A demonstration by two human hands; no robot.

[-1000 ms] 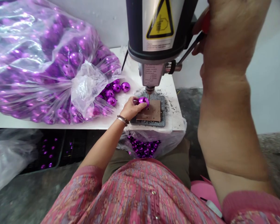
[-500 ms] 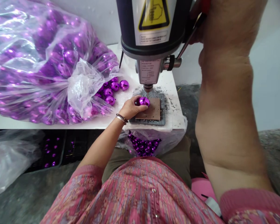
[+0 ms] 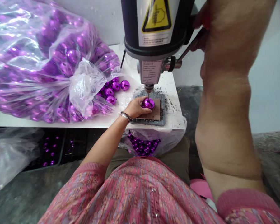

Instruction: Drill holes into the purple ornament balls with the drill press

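Observation:
Between the thumb and fingers of my left hand is a shiny purple faceted ball, directly under the bit of a drill press. A brown board on the grey drill base lies beneath the ball. Up at the top right, my right hand is closed around the drill press's feed lever; my forearm hides part of it. The bit's tip meets the top of the ball or sits just above it; I cannot tell which.
A large clear plastic bag of purple balls fills the table's left side, with several loose balls at its mouth. Dark shavings litter the white table. Below its front edge hangs a plastic bag of purple balls. Black crates stand lower left.
My left hand has moved the ball slightly right, under the drill bit. My right hand and the lever appear slightly lower. The camera view has shifted a little.

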